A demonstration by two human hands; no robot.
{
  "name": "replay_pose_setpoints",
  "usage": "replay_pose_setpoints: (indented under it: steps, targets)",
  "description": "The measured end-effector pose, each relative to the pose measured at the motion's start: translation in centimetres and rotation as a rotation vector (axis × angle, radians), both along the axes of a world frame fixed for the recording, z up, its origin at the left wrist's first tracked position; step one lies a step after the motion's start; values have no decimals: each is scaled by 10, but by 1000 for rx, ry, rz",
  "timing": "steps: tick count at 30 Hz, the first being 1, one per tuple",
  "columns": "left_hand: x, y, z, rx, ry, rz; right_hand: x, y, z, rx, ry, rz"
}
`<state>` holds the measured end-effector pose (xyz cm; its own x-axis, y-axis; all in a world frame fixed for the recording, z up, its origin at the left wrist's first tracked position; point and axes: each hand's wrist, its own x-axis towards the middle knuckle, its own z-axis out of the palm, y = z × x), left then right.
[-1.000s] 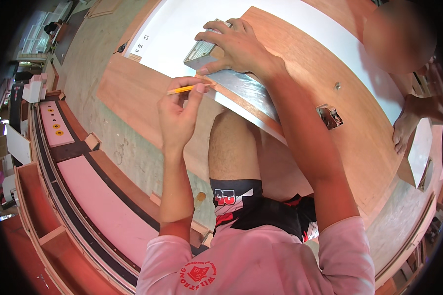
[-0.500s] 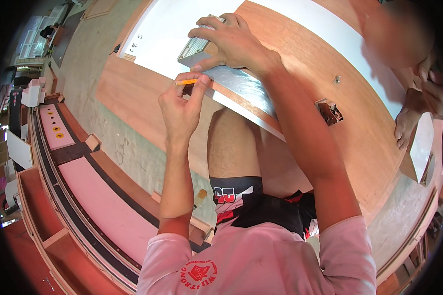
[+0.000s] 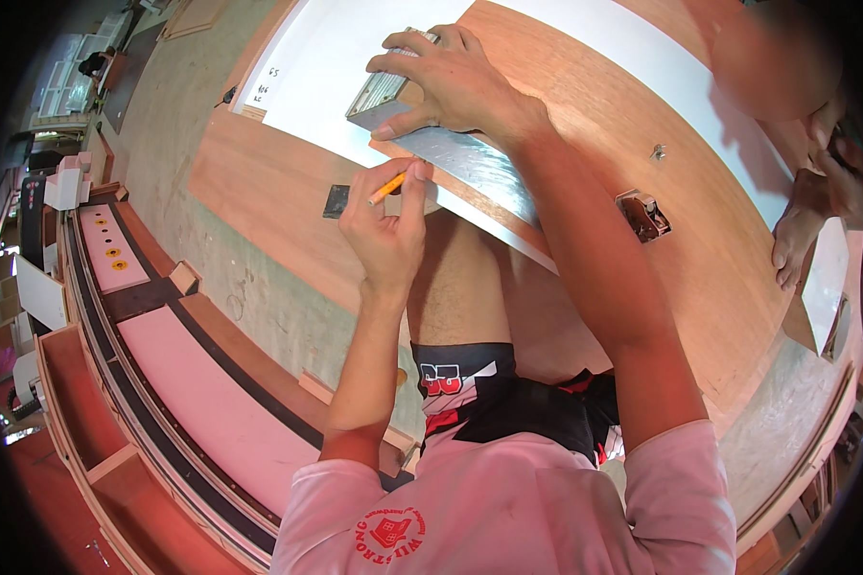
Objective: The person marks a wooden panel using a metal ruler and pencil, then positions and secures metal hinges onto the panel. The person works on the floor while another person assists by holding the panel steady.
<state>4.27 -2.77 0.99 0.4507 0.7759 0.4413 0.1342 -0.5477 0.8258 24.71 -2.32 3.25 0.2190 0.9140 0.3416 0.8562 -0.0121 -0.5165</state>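
My left hand (image 3: 385,230) is closed in a pinch round a yellow pencil (image 3: 385,190), close to the near edge of the wooden panel (image 3: 585,115). The pencil slants, and its end at the fingertips is hidden. My right hand (image 3: 460,86) grips a block (image 3: 382,101) with a ribbed top and a silver side, its fingers over the far side and its thumb on the near side. The block rests across the white and wooden surface. A shiny metal strip (image 3: 475,172) lies under my right wrist, along the panel's near edge.
A co-worker's hands (image 3: 798,225) are at the panel's right end. The panel has a cut-out (image 3: 644,217) and a small metal piece (image 3: 658,151) on it. A dark square (image 3: 336,201) lies on the lower plywood (image 3: 259,182). Pink-faced long boards (image 3: 211,402) and an open-topped wooden frame (image 3: 77,393) stand left.
My left hand has moved right and slightly nearer with the pencil, which now slants more steeply. The dark square has come into view. My right hand has stayed on the block.
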Motion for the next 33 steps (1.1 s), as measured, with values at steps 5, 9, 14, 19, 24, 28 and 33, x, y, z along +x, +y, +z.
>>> replay_pose_setpoints:
  steps: [5, 9, 14, 19, 24, 28, 33]
  targets:
    - [-1, 8, 0, -20, -24, 27, -1, 0, 1, -3, -10, 4]
    - [-2, 2, -2, -8, -15, -34, 0, 0, 2, -6, -18, 6]
    - [-2, 4, -4, -75, -64, 10, -1, 1, 1, 14, -9, 4]
    - [-4, -7, -2, 41, 11, -74, 1, 0, 4, -23, -3, 19]
    - [-1, 4, -2, -93, -71, 9, -4, -2, 6, -27, 6, -7]
    - [-4, -5, -3, 34, 9, -60, 0, -2, 7, -58, 3, 11]
    - [-2, 4, -1, -148, -81, 19, -4, -1, 6, -31, 1, -5]
